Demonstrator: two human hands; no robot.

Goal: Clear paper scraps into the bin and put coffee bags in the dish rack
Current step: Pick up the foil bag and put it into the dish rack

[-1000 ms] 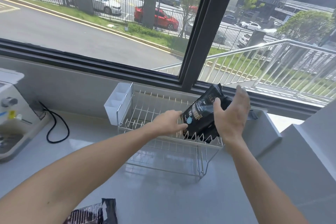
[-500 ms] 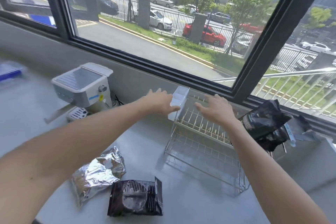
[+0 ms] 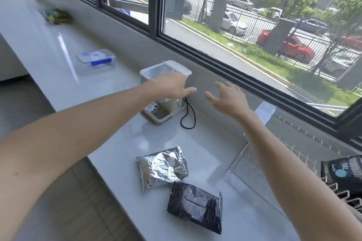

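Head view | left hand (image 3: 172, 86) and right hand (image 3: 228, 98) hovering empty, fingers spread | black coffee bag (image 3: 344, 172) sitting in dish rack (image 3: 254, 164), far right | silver bag (image 3: 162, 166) and dark bag (image 3: 195, 206) lying on desk (image 3: 58, 55), awaiting racking

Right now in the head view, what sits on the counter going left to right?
Green-and-yellow packet → clear container with a blue clip → white coffee machine → silver foil bag → dark coffee bag lying flat → wire dish rack → black coffee bag in the rack.
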